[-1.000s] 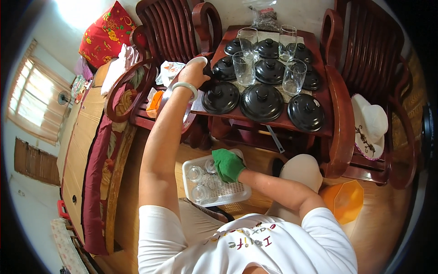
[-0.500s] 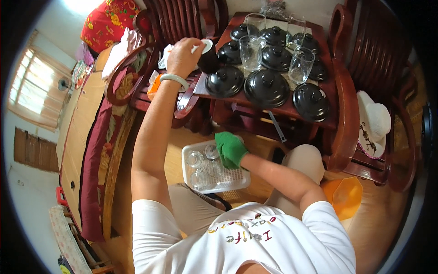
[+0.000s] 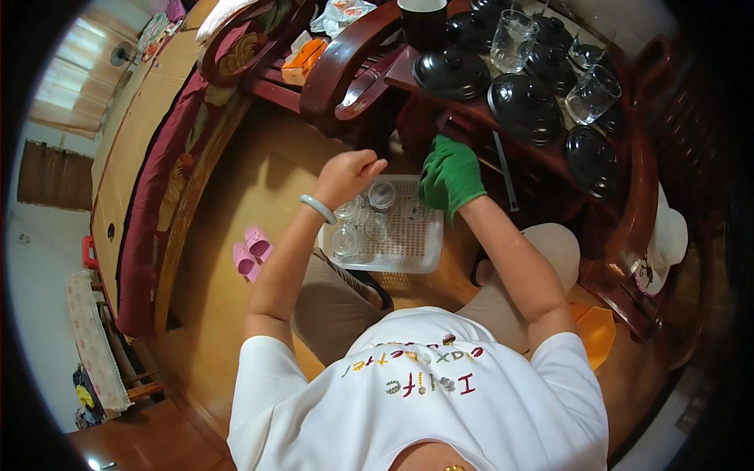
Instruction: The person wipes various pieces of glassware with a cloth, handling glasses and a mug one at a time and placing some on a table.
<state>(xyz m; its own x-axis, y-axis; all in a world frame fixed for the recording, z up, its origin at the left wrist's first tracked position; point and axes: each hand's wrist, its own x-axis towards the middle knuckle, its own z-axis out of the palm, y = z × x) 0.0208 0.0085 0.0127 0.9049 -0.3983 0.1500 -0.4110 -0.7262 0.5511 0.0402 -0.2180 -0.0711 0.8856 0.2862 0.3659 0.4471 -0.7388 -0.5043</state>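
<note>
My bare left hand (image 3: 351,180), with a pale bangle at its wrist, is closed beside the upper left of a white plastic basket (image 3: 424,253); nothing shows in its fingers. Clear glassware (image 3: 346,240) sits in the basket's left half. By the basket's upper right side, my right hand (image 3: 453,177) wears a green knitted glove. Its fingers look curled toward the table's underside, and whatever they hold is hidden. A black cup (image 3: 422,25) with a white inside stands on the table's near left edge, apart from both hands.
Black lids (image 3: 526,108) and clear glasses (image 3: 593,94) crowd the dark red table. A grey metal strip (image 3: 505,171) slants down its front. Wooden armchairs (image 3: 320,74) flank it. Pink slippers (image 3: 252,253) lie on the floor at left; an orange container (image 3: 593,334) stands at right.
My left hand has let go of the black cup on the table and come down to the basket. My gloved right hand has moved up and right, out of the glassware. The view has shifted downward.
</note>
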